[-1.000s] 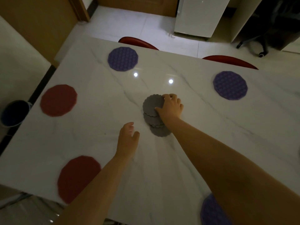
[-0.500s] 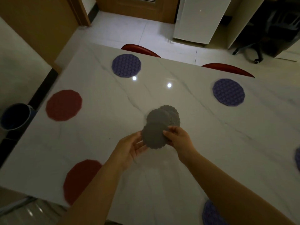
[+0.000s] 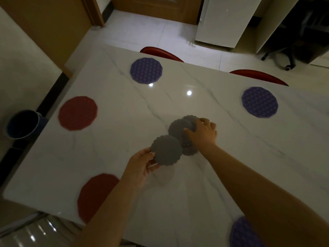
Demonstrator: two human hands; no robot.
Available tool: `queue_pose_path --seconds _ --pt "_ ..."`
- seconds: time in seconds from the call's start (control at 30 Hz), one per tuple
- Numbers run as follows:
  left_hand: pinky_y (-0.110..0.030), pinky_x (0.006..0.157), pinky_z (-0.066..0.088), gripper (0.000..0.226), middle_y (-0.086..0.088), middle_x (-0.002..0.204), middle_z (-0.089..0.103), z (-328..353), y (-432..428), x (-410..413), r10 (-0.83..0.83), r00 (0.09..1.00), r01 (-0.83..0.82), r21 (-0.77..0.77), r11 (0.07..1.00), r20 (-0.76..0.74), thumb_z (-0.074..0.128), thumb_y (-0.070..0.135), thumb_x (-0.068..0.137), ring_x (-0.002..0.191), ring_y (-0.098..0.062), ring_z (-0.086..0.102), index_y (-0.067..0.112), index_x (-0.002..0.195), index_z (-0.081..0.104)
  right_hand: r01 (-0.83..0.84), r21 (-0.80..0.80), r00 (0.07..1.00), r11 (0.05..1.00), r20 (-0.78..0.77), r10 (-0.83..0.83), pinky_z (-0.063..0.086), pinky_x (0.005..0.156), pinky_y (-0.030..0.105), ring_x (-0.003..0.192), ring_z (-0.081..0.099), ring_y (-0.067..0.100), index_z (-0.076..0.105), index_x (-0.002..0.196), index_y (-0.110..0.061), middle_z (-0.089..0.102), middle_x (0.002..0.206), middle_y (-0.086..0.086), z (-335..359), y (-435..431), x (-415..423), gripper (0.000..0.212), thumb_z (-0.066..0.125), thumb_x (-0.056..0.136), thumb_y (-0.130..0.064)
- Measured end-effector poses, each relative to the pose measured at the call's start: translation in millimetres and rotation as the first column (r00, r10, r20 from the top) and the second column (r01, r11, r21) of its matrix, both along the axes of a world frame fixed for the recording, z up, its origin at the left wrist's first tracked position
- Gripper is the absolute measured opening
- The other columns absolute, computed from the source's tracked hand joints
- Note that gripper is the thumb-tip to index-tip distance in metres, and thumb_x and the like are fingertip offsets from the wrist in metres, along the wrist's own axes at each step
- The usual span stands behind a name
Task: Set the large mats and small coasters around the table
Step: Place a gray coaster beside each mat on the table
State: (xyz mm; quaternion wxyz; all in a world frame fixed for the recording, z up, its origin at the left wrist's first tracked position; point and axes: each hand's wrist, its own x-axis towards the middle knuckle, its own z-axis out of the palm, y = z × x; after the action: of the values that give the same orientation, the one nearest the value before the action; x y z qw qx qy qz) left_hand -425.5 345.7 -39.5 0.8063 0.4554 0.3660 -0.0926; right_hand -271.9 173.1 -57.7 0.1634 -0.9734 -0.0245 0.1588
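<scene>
The left hand (image 3: 140, 166) is pinching one grey coaster (image 3: 167, 150) at the worktop (image 3: 231, 157) centre; the right hand (image 3: 203, 133) is pressing flat on the remaining coasters (image 3: 179, 128). Large mats are lying around the edges, so the coaster probably needs carrying toward the red mat (image 3: 78, 113) at 10 o'clock

The desk (image 3: 178, 97) is the landmark. At its near right corner a purple mat (image 3: 240, 232) is cut off by the bottom edge and half covered by the right forearm. The near red mat (image 3: 96, 195) at the desk's left edge is blurred and partly behind the left forearm. In the middle of the desk the right hand (image 3: 203, 134) covers part of the grey coasters (image 3: 179, 129), so their number cannot be told. Beyond the far edge, two red chairs (image 3: 160, 52) show only their tops.
</scene>
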Motion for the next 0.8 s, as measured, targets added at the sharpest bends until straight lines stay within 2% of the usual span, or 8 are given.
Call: queue_pose_path --seconds 0.1,0.27,0.33,0.4,0.47,0.53,0.67,0.8 --pt "-0.024 0.056 0.057 0.021 -0.002 0.079 0.077 -0.8 2.7 -3.1 0.009 1.000 -0.009 0.009 1.000 0.003 0.046 0.001 0.093 0.069 -0.013 0.072 0.009 0.102 0.064 -0.103 -0.134 0.994 0.986 -0.051 0.097 0.028 0.106 0.046 0.132 0.025 0.032 0.039 0.138 -0.024 0.035 0.146 0.003 -8.9 0.8 7.4 0.065 0.048 0.083 -0.058" --pt "-0.027 0.058 0.059 0.022 -0.001 0.079 0.077 -3.6 7.9 -6.0 0.014 1.000 -0.013 0.016 1.000 -0.019 0.046 0.000 0.094 0.069 -0.013 0.072 0.010 0.102 0.064 -0.144 -0.106 0.981 0.984 0.117 0.156 0.029 0.107 0.045 0.130 0.031 0.030 0.043 0.135 -0.023 0.041 0.142 0.004 -14.4 -0.1 -1.6 0.060 0.053 0.084 -0.053" --pt "-0.027 0.059 0.059 0.022 -0.002 0.079 0.077 -4.5 9.3 -6.8 0.017 1.000 -0.017 0.014 1.000 -0.017 0.046 0.000 0.094 0.069 -0.014 0.072 0.010 0.101 0.064 -0.135 -0.055 0.974 0.989 0.178 0.143 0.030 0.107 0.043 0.128 0.034 0.028 0.046 0.132 -0.021 0.044 0.139 0.004 -13.2 1.0 -5.6 0.056 0.057 0.084 -0.047" --pt "-0.028 0.060 0.059 0.022 -0.002 0.080 0.077 -5.0 10.9 -6.7 0.023 1.000 -0.023 0.010 1.000 -0.020 0.047 -0.001 0.093 0.071 -0.015 0.073 0.010 0.100 0.064 -0.094 0.097 0.973 0.991 0.222 0.070 0.034 0.103 0.038 0.122 0.041 0.026 0.052 0.124 -0.020 0.052 0.129 0.004 -11.0 1.2 -10.4 0.044 0.059 0.086 -0.039" --pt "-0.028 0.060 0.059 0.022 -0.003 0.081 0.077 -6.2 11.6 -6.7 0.020 0.999 -0.020 0.005 1.000 -0.027 0.047 -0.002 0.094 0.073 -0.015 0.073 0.010 0.101 0.065 0.016 0.321 0.977 0.947 0.196 -0.083 0.039 0.090 0.026 0.109 0.050 0.022 0.059 0.111 -0.021 0.059 0.111 0.000 -6.9 -1.9 -17.2 0.027 0.058 0.088 -0.035" --pt "-0.027 0.061 0.059 0.022 -0.003 0.083 0.077 -6.8 11.7 -7.2 0.007 1.000 -0.007 0.000 1.000 -0.031 0.047 -0.002 0.094 0.074 -0.016 0.073 0.010 0.101 0.065 0.149 0.474 0.965 0.868 0.121 -0.232 0.040 0.078 0.016 0.095 0.057 0.016 0.061 0.105 -0.025 0.057 0.096 -0.009 -3.6 -8.8 -25.4 0.019 0.058 0.089 -0.034" --pt "-0.027 0.060 0.059 0.022 -0.003 0.084 0.078 -7.4 11.8 -7.7 -0.007 1.000 0.007 -0.012 1.000 -0.027 0.048 -0.001 0.094 0.075 -0.016 0.074 0.010 0.100 0.065 0.215 0.504 0.959 0.837 0.051 -0.277 0.052 0.083 0.030 0.087 0.060 0.011 0.061 0.118 -0.026 0.065 0.100 -0.007 -3.7 -29.9 -36.0 0.031 0.060 0.088 -0.033" --pt "-0.026 0.059 0.059 0.022 -0.003 0.083 0.077 -8.3 9.6 -7.4 -0.011 0.999 0.011 -0.001 1.000 -0.035 0.048 -0.001 0.094 0.073 -0.015 0.073 0.010 0.100 0.066 0.217 0.456 0.962 0.863 0.053 -0.269 0.052 0.087 0.033 0.089 0.062 0.012 0.058 0.125 -0.028 0.068 0.112 -0.003 -5.2 -41.3 -38.3 0.037 0.060 0.088 -0.032"
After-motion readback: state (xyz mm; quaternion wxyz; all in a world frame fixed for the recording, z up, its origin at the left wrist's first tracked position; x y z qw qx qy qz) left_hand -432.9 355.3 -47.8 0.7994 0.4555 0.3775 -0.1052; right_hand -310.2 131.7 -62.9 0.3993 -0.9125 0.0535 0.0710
